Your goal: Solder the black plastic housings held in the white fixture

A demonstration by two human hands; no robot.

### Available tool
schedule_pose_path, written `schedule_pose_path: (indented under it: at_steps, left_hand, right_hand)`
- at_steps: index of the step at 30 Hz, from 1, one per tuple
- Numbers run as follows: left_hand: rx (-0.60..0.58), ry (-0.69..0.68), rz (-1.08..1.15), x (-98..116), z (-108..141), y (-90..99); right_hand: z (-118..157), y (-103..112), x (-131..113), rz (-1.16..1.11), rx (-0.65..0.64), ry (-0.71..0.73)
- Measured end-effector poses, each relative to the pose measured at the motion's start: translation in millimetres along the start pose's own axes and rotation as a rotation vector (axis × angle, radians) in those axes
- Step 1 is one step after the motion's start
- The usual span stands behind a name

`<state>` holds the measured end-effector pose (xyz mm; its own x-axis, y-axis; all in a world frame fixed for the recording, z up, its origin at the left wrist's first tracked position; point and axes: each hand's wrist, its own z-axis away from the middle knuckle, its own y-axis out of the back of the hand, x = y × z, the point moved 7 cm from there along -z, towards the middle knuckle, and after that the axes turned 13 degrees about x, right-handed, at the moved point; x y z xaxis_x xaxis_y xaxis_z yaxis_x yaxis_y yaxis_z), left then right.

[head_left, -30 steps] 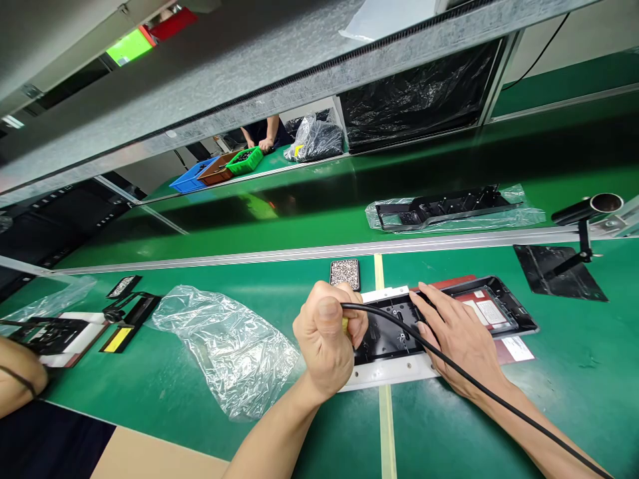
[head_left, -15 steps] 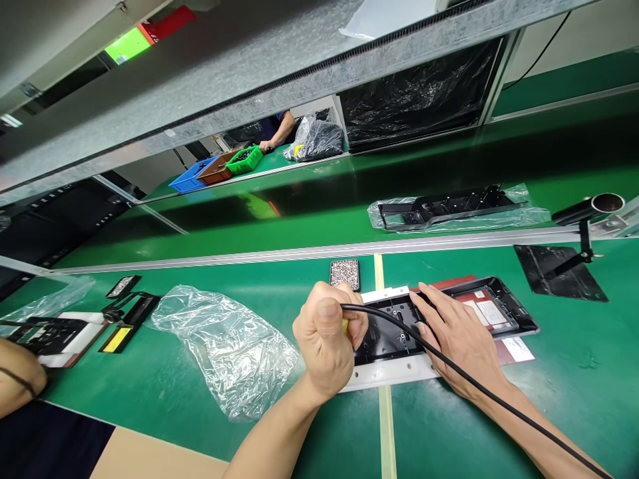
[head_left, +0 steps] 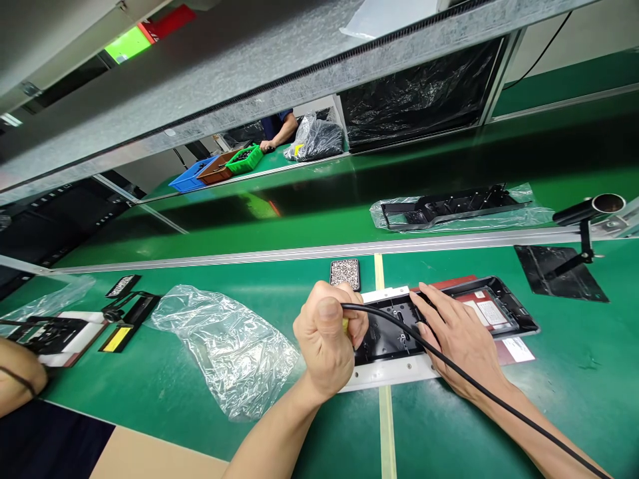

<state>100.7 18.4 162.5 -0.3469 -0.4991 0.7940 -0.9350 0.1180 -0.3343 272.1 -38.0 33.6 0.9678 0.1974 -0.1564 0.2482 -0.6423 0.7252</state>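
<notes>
My left hand (head_left: 324,346) is wrapped in a fist around a corded tool, most of it hidden; a bit of yellow (head_left: 345,324) shows between the fingers. Its black cable (head_left: 394,320) leaves the top of the fist and runs over my right wrist. Below the fist, a black plastic housing (head_left: 384,339) with small metal fittings lies in a white fixture (head_left: 394,376). Fingers spread, my right hand (head_left: 462,342) rests flat across the housing's right part. Beside it is a black frame (head_left: 519,306) with a white label inside, over a reddish board (head_left: 462,281).
A small tray of metal screws (head_left: 344,273) stands behind my left hand. Left lie a clear plastic bag (head_left: 229,352) and black parts (head_left: 127,319), near another person's arm (head_left: 20,376). A bagged black part (head_left: 459,207) lies beyond the rail; a metal tube on a bracket (head_left: 589,211) stands right.
The bagged black part beyond the rail has shifted slightly to the right. Both my hands and the housing stay in place.
</notes>
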Motion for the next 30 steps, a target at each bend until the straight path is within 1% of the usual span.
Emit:
schedule_pose_path:
  at_steps: [30]
  left_hand:
    - [0.007, 0.014, 0.015, 0.1, -0.6, -0.9]
  right_hand:
    - [0.0, 1.6, -0.8, -0.004, -0.001, 0.008]
